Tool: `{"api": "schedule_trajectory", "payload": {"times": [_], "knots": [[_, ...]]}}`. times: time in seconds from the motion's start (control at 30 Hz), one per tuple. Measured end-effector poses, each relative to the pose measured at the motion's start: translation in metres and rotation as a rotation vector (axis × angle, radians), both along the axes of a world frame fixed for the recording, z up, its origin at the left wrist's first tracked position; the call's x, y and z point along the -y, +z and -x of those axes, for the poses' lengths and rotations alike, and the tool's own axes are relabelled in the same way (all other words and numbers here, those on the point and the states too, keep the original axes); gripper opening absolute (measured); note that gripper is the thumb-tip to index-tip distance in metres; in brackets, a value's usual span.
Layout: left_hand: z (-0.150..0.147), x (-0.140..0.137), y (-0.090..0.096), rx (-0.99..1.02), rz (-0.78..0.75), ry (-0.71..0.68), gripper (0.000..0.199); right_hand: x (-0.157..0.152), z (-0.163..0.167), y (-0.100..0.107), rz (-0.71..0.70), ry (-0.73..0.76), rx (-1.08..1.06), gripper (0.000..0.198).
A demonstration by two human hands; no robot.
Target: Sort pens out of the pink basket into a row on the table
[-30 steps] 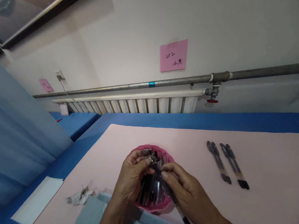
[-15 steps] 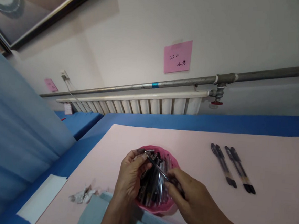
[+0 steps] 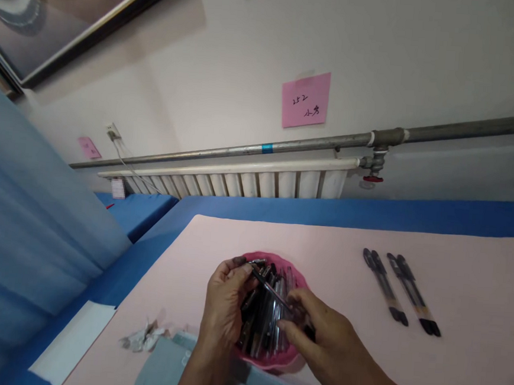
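Observation:
A thin dark pen [image 3: 272,288] slants between my two hands above a pink scalloped basket [image 3: 288,362]. My left hand [image 3: 225,297] is closed, with thumb and fingertips pinching the pen's upper left end. Farther down, the fingers of my right hand [image 3: 324,328] close around its other end, which looks partly clear and is blurred. Many clear and black pen parts [image 3: 269,321] lie in the basket below, partly covered by my hands. Whether the pen is whole or a refill inside a barrel, I cannot tell.
Two pairs of black pens [image 3: 385,285] lie to the right on the pink sheet [image 3: 341,252]. Crumpled tissue [image 3: 143,336] and white paper [image 3: 71,341] are at the left. Light-blue cloth [image 3: 161,363] lies in front of the basket. A radiator [image 3: 240,182] runs along the wall.
My right hand has shifted slightly left, and its fingers have moved a little along the pen. My left hand keeps its pinch in nearly the same place.

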State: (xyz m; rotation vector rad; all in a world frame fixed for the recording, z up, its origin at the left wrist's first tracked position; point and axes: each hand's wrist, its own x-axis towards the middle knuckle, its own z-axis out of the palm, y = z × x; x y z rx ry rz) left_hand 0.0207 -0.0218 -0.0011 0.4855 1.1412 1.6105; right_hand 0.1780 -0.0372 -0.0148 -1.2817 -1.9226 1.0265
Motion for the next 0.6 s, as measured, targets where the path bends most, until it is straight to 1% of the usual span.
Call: {"api": "schedule_trajectory", "payload": {"times": [0.07,0.1,0.17,0.23,0.3,0.37,0.43,0.53,0.6], "knots": [[0.0005,0.0005,0.0009,-0.008,-0.012,0.0,0.028,0.0005,-0.0007,-0.0006,-0.047,0.0,0.031,0.005],[0.001,0.0007,0.001,-0.008,-0.02,-0.008,0.028,0.0005,-0.001,-0.0005,-0.052,-0.002,0.033,0.01],[0.0024,0.0007,0.0003,-0.004,-0.034,-0.023,0.03,0.0004,-0.0012,0.0001,-0.021,-0.003,0.019,0.019],[0.0039,0.0003,-0.0011,-0.005,-0.032,-0.033,0.031,0.0001,-0.0007,0.001,0.018,-0.003,-0.014,0.023],[0.0049,-0.0003,-0.0023,-0.012,-0.022,-0.033,0.03,0.0,-0.0004,0.0014,0.033,0.001,-0.032,0.016],[0.0052,-0.0006,-0.0028,-0.013,-0.017,-0.033,0.029,0.0001,-0.0005,0.0013,0.009,0.003,-0.013,0.008],[0.0049,-0.0006,-0.0027,-0.007,-0.02,-0.034,0.028,0.0,-0.0011,0.001,-0.021,0.001,0.024,0.006],[0.0043,-0.0005,-0.002,-0.001,-0.026,-0.026,0.027,-0.0011,-0.0018,0.0009,-0.009,0.009,0.032,0.02],[0.0043,-0.0006,-0.0019,0.001,-0.024,-0.013,0.028,-0.0021,-0.0018,0.0009,-0.003,0.025,0.019,0.021]]}}
